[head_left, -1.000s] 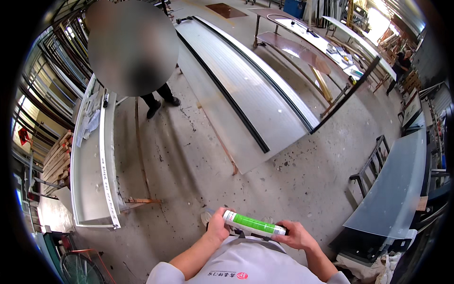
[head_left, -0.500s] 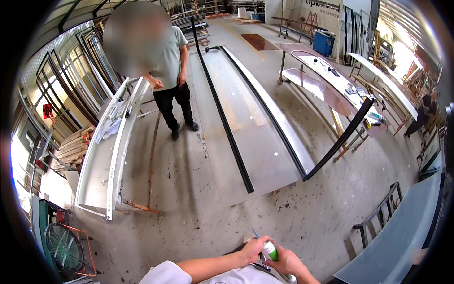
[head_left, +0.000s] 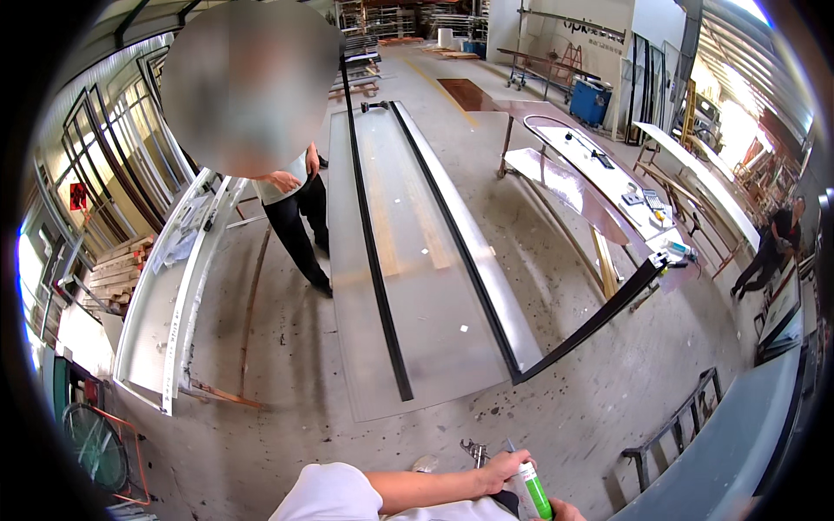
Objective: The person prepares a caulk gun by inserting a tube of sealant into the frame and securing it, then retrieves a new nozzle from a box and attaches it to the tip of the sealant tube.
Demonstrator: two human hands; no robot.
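Observation:
At the lower edge, a green and white sealant cartridge (head_left: 535, 491) is tilted in front of me. My left hand (head_left: 504, 470) is closed around its far end, where a thin pale nozzle (head_left: 510, 445) sticks out beside the fingers. My right hand (head_left: 566, 511) is at the cartridge's near end, cut off by the picture's edge, its fingers mostly hidden. Just past my left hand a small metal part (head_left: 473, 451) shows, too small to make out. Ahead lies a long translucent panel (head_left: 443, 365) with two black strips (head_left: 380, 286) along it.
A person (head_left: 300, 208) stands left of the panel. A long white frame (head_left: 178, 321) is on the left, a fan (head_left: 94, 447) nearer. On the right are a table with tools (head_left: 625, 187), a dark metal frame (head_left: 673, 434) and a grey sheet (head_left: 730, 443). Another person (head_left: 773, 247) is far right.
The view has shifted and come nearer the panel. My hands and the cartridge are lower and further right in view, the cartridge more exposed. The person by the panel has turned and stepped closer.

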